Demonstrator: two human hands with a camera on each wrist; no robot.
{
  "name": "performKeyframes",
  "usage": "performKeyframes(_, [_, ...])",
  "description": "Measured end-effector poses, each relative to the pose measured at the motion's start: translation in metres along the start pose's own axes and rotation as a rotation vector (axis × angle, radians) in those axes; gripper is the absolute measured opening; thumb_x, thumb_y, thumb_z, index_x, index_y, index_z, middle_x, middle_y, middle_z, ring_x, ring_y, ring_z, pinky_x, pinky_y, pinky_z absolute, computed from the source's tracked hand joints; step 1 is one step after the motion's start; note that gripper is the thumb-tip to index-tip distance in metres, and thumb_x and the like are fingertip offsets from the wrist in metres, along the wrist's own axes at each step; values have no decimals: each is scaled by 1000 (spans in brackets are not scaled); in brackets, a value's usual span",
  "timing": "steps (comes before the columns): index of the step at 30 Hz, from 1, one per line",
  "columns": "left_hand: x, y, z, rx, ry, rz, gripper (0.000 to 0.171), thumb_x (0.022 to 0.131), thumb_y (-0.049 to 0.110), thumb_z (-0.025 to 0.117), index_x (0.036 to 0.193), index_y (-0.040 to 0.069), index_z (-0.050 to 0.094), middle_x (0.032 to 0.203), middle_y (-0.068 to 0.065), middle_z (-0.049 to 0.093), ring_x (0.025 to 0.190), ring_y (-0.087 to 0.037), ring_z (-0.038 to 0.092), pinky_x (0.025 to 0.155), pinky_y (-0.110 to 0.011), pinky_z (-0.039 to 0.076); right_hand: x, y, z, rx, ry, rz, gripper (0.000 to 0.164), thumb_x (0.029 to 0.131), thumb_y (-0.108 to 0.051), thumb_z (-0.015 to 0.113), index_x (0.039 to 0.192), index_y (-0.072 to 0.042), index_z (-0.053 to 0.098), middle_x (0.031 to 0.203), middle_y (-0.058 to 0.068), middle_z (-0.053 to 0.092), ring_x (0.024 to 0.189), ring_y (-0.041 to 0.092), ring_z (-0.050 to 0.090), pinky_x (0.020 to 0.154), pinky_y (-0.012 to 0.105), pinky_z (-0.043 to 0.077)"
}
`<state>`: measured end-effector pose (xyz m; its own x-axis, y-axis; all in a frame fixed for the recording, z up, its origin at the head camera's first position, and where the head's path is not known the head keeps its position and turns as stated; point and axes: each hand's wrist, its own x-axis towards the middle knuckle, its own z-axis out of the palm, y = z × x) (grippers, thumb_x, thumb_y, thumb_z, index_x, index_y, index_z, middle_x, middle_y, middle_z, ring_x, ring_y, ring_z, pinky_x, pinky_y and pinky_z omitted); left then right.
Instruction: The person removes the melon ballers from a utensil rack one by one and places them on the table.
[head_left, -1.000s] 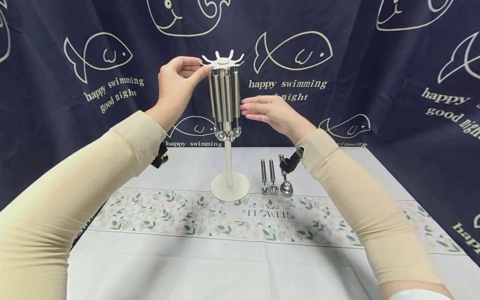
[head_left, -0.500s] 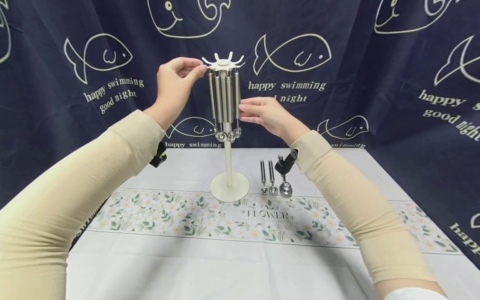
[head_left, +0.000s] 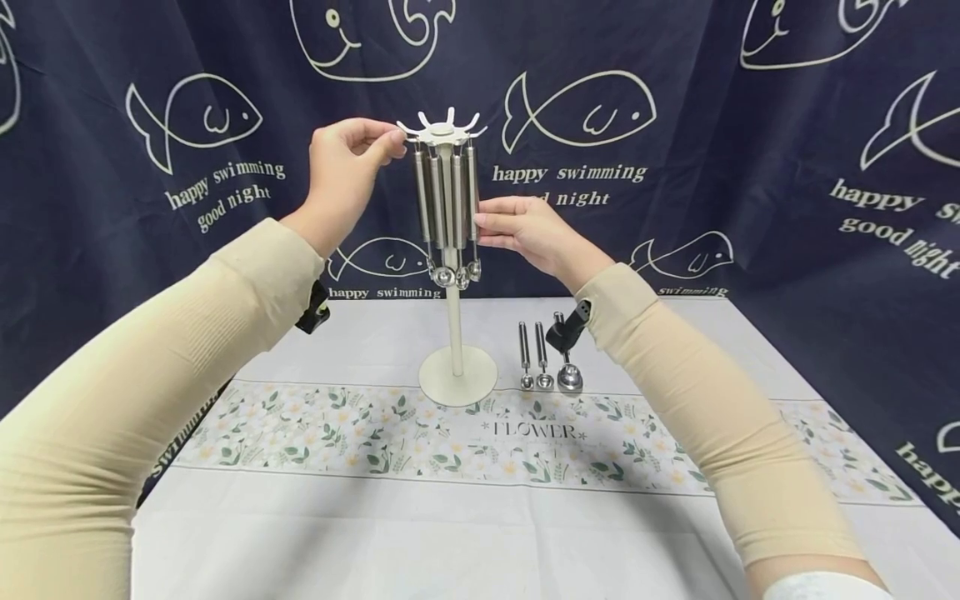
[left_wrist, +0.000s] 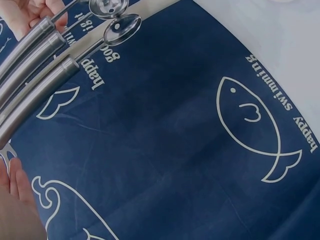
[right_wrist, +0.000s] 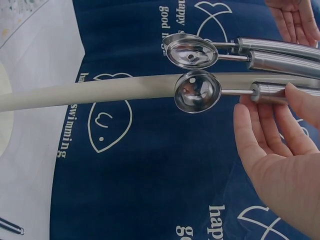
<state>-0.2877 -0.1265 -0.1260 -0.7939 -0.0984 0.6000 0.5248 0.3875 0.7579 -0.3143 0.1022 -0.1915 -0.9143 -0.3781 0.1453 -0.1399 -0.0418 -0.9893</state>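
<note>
A cream utensil stand (head_left: pixel 455 317) with upturned hooks around its top stands upright at mid-table. Several steel melon ballers (head_left: pixel 443 275) hang from it, bowls down; holes show in their bowls in the wrist views. At the stand's top, my left hand (head_left: pixel 341 171) pinches a hook on the left side between thumb and fingers. My right hand (head_left: pixel 528 232) pinches the handle of the rightmost hanging melon baller (right_wrist: pixel 198 92), with the thumb on one side and fingers on the other. In the left wrist view, my left hand (left_wrist: pixel 17 210) shows only partly.
Right of the stand's round base, two small scoops (head_left: pixel 525 346) and one scoop with a larger bowl (head_left: pixel 570 377) lie on the white tablecloth (head_left: pixel 337 533). A floral band (head_left: pixel 315 429) crosses the cloth. A dark blue fish-print curtain (head_left: pixel 585 42) hangs behind.
My right hand has moved left from beside the hanging melon ballers and taken hold of the rightmost handle. My left hand has shifted slightly left and the stand's top has turned a little.
</note>
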Motion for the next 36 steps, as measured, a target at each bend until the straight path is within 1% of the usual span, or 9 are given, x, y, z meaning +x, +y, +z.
performKeyframes(4, [1,0,-1,-10,-12,-12,19,90,19,71,101,5,73,73,14,67,79,-7,63,81,-20,48,0,1,-1,-20,11,-2,38,97,-6,57,133,5,53,114,8,64,97,13,65,100,33,50])
performKeyframes(9, [3,1,-6,-21,-46,-25,20,88,22,73,101,7,74,76,12,68,82,-7,65,89,-22,50,-1,1,-2,-27,25,-11,38,97,-7,58,133,5,52,117,8,61,100,16,63,103,39,48])
performKeyframes(14, [2,3,-10,-57,-82,-60,18,87,23,74,98,9,74,79,9,68,88,-10,66,96,-25,49,-3,2,-4,-27,37,-22,40,96,-7,59,133,6,51,115,7,60,99,15,62,101,36,49])
performKeyframes(17, [2,3,-8,-108,-81,-65,14,86,19,75,94,8,73,76,9,68,84,-9,67,93,-24,51,-4,2,-5,-23,52,-33,39,96,-6,59,132,6,52,112,6,61,98,14,63,98,33,51])
performKeyframes(20, [1,2,-6,-208,-61,-61,12,84,11,76,93,6,69,74,7,67,77,-8,66,85,-22,53,-5,2,-6,-11,61,-49,38,95,-5,59,131,7,52,108,5,63,96,13,64,98,33,51])
performKeyframes(23, [1,2,-5,-270,-47,-69,19,83,6,76,99,4,66,77,6,66,75,-7,66,82,-20,53,-6,1,-7,7,68,-54,38,95,-4,59,130,8,53,103,4,65,94,13,65,99,33,51])
performKeyframes(29, [-1,3,-10,-191,-104,-105,41,87,15,73,125,2,63,92,5,69,90,-5,66,99,-24,48,-9,-2,-10,36,91,-52,38,95,-2,59,130,8,53,100,3,67,90,12,67,98,32,51])
performKeyframes(31, [0,4,-10,-178,-120,-113,43,87,17,73,126,3,63,94,5,70,93,-5,66,102,-25,46,-10,-5,-11,43,97,-55,37,94,-2,59,130,9,53,99,2,67,89,12,67,97,32,52])
performKeyframes(36, [1,2,-11,-158,-129,-86,41,87,16,73,125,3,64,102,3,72,95,-4,66,101,-24,47,-15,-8,-13,50,90,-79,36,94,-1,59,128,10,53,97,3,69,89,12,68,96,32,52])
